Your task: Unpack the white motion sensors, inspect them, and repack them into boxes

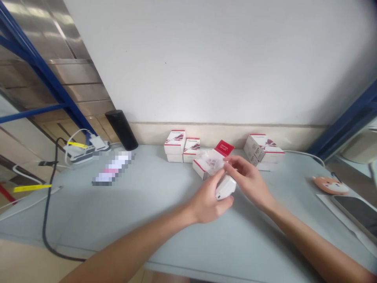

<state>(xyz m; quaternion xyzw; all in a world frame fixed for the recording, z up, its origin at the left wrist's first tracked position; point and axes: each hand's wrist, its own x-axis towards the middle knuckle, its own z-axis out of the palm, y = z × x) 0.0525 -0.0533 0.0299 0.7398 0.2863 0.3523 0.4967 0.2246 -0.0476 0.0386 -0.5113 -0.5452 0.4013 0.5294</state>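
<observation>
- Head view: the white device (226, 188) sits in the left hand (207, 201), thumb and fingers wrapped round it, over the worktop (141, 212).
- The right hand (247, 179) curls its fingers at the device's far end, beside clear plastic (212, 164); whether they pinch it, I cannot tell.
- Just beyond, an open box (199, 169) raises a red flap (224, 147), its pale print too blurred to read.
- Lettering on the closed boxes (174, 148) blurs too.
- Pixelation covers a flat object (113, 169) at left.
</observation>
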